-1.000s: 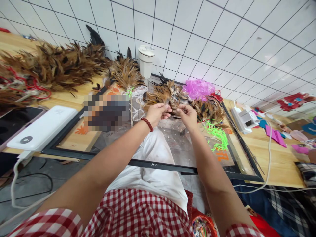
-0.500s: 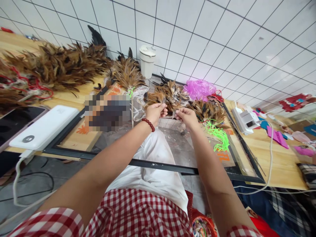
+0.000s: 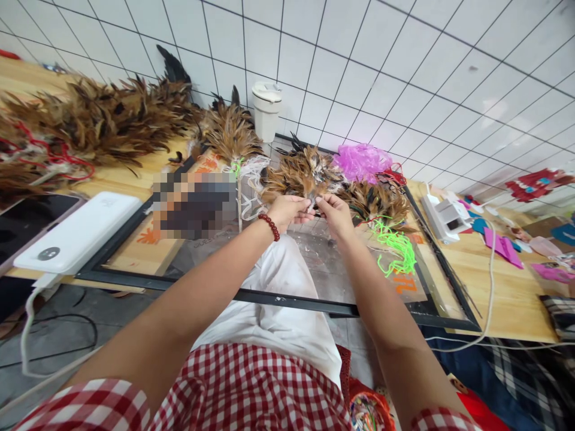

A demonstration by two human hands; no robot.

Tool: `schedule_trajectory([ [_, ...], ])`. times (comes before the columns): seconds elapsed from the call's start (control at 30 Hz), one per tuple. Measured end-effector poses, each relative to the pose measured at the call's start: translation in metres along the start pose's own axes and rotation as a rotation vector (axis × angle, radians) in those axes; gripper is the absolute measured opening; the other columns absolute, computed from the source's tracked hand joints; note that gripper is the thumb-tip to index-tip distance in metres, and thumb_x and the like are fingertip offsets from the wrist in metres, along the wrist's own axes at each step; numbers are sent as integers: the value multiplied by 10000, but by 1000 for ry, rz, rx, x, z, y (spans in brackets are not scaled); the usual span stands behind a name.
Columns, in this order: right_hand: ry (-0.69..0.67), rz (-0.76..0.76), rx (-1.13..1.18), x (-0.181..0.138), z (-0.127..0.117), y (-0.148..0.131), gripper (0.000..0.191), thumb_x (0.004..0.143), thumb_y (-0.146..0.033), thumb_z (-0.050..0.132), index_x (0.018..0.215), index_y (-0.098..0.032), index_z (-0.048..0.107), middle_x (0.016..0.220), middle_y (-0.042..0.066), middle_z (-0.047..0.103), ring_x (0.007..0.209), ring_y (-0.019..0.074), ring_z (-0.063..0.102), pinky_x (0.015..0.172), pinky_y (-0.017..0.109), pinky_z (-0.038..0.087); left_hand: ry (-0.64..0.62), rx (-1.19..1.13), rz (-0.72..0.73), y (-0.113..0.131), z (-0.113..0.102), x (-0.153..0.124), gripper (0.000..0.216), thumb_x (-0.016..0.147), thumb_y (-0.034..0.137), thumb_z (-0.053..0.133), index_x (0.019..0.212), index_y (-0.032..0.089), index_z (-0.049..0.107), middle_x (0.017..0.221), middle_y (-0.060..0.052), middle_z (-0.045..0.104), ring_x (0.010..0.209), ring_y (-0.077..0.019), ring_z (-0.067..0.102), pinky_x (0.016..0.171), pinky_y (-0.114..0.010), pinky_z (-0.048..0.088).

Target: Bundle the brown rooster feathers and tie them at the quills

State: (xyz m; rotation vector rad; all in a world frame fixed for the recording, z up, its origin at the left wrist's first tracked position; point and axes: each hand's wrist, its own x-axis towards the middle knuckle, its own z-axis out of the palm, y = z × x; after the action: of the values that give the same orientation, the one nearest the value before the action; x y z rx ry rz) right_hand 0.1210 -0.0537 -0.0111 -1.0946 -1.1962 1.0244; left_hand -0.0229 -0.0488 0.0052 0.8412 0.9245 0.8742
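Over the glass sheet, my left hand, with a red bead bracelet at the wrist, is closed in a pinch. My right hand pinches close beside it, fingertips nearly touching. Between them is a small greyish feather, partly hidden by the fingers. Just behind both hands lies a pile of brown feathers. More brown feathers sit to the right, by a bunch of bright green strings. White strings lie left of the pile.
A black frame borders the glass over my lap. Behind stand a white cup and a pink plastic bag. Leftward are a white power bank, a phone and large feather bundles. A power strip lies right.
My hands have come together; the left shifted right towards the fluff at my right fingertips, and the right moved slightly left. Objects on the table stayed put.
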Motion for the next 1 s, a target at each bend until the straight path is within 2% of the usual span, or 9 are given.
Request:
schedule_trajectory([
  [0.13,-37,-21,-52,-1,1,2,287,647,-432,726,676,-184,584,587,-51,519,547,80,447,551,231,391,-56,62,-15,-1,0,-1,133,762,181,684,674,91,642,571,-44,627,462,-82,560,515,-214,477],
  [0.23,-31,-41,-69,0,0,3,291,681,-441,704,784,-188,603,664,-30,558,603,99,502,609,256,438,-44,4,5,-1,0,-1,112,754,179,688,692,96,644,611,-46,638,537,-94,593,572,-224,496],
  [0.33,-23,-116,-157,0,-1,3,419,644,-420,746,965,-201,588,812,-9,570,654,105,516,650,275,459,-20,-134,54,-1,-1,2,99,740,180,700,717,105,640,670,-38,646,619,-95,610,665,-245,509],
  [0.47,-58,-304,-428,-2,-2,4,590,599,-360,787,1117,-211,547,893,7,548,677,118,489,675,298,458,-53,-171,40,-2,-3,5,99,751,170,684,712,90,640,688,-30,635,559,-64,550,674,-259,495],
  [0.63,-3,-430,-652,-6,-3,4,493,729,-343,685,1182,-211,544,935,40,567,728,159,500,752,334,456,-106,-181,22,-3,-1,4,118,740,192,706,737,90,647,652,-39,626,606,-94,585,658,-254,496],
  [0.77,51,-427,-743,-4,-11,2,269,833,-324,560,1070,-208,615,936,60,603,785,183,532,793,333,445,64,-254,153,1,-2,4,119,768,223,684,773,115,636,664,-18,625,563,-59,557,539,-170,440],
  [0.83,11,-403,-859,-3,-14,0,202,860,-272,503,968,-204,660,927,72,622,847,202,550,818,340,429,145,-266,193,2,-5,6,123,776,236,676,779,121,635,600,14,575,483,-31,485,445,-137,353],
  [0.9,-91,-376,-1016,-3,-15,-2,205,858,-232,496,935,-203,683,939,82,633,908,221,556,837,354,408,169,-262,204,2,-6,8,123,778,238,671,772,120,637,543,39,517,434,-18,422,400,-129,291],
  [1.0,-249,-354,-1238,-6,-13,-3,218,865,-241,499,966,-207,689,966,98,629,965,248,545,843,380,378,129,-222,253,-2,-5,11,112,761,216,681,755,110,646,540,35,526,447,-20,438,417,-133,322],
])
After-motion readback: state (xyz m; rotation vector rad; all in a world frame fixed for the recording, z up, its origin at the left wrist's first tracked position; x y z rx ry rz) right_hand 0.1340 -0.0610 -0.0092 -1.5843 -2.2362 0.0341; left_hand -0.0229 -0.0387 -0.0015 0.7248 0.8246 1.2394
